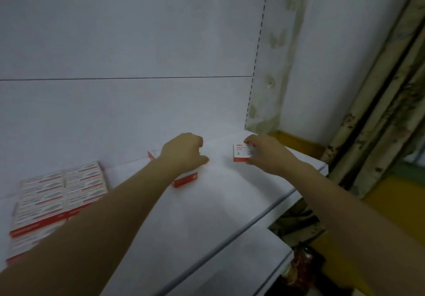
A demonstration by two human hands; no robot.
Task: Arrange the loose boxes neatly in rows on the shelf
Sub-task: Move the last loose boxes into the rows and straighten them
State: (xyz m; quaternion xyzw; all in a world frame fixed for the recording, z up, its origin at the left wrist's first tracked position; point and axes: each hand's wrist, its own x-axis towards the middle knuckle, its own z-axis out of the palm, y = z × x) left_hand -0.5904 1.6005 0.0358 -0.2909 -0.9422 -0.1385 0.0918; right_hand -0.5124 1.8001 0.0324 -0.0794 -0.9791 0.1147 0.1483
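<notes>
A slotted upright edges the white back panel, which spreads to its left with a thin horizontal seam across it. Right of the upright stands a white wall blotched with greenish stains. Farther right runs a slanting frame with peeling, rust-spotted paint. Below the upright lies the white shelf. A yellow band shows just right of the upright's base. The light is dim and cool.

left hand hides most of the flat box under it, print on the upright box in the right hand too small to read, stack of boxes blurred, partly behind the forearm
</notes>
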